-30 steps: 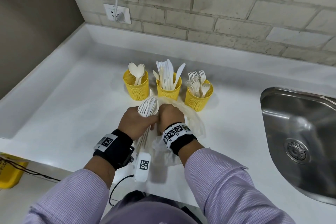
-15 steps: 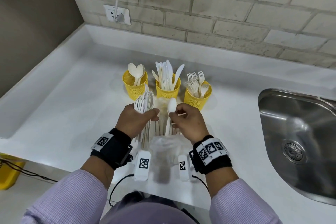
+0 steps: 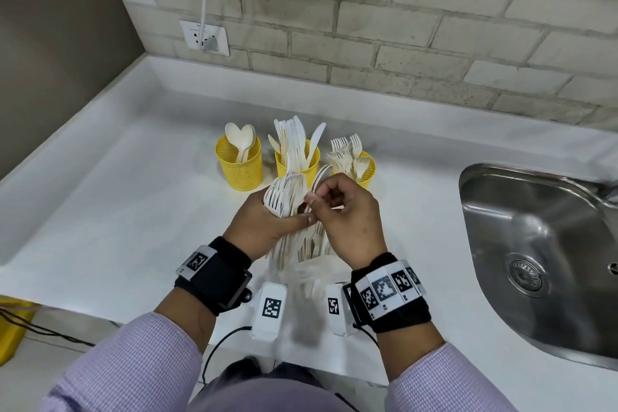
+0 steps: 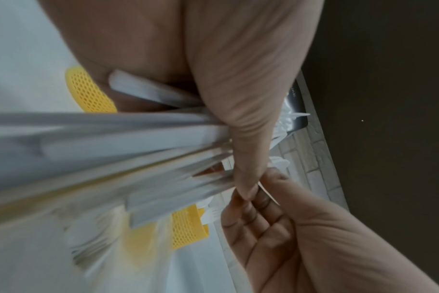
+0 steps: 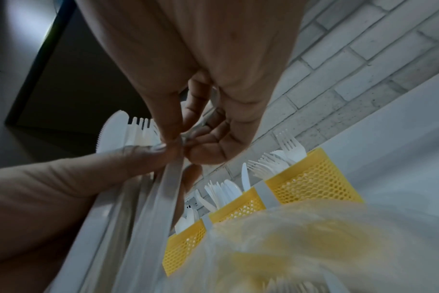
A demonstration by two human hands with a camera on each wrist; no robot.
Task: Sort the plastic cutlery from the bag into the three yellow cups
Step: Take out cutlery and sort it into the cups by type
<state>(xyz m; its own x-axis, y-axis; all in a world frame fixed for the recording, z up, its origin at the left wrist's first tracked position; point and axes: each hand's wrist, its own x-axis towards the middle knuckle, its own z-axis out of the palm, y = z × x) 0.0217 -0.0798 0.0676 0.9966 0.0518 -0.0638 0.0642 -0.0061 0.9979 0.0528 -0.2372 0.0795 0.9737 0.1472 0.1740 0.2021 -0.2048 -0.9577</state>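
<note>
Three yellow mesh cups stand in a row: the left cup holds spoons, the middle cup knives, the right cup forks. In front of them my left hand grips a bundle of white cutlery, heads up, thumb across the handles. My right hand touches the left thumb and pinches one thin white utensil at the bundle's right edge; thumb and forefinger meet on its handle. The clear plastic bag hangs blurred under the hands.
A steel sink is sunk into the white counter on the right. Behind the cups rises a brick wall with a socket and a white cable. A yellow object lies below the counter's front edge at left.
Half a second ago my right hand held a spoon apart from the bundle. Now both hands are higher and nearer the cups, and the right fingertips are against the left thumb.
</note>
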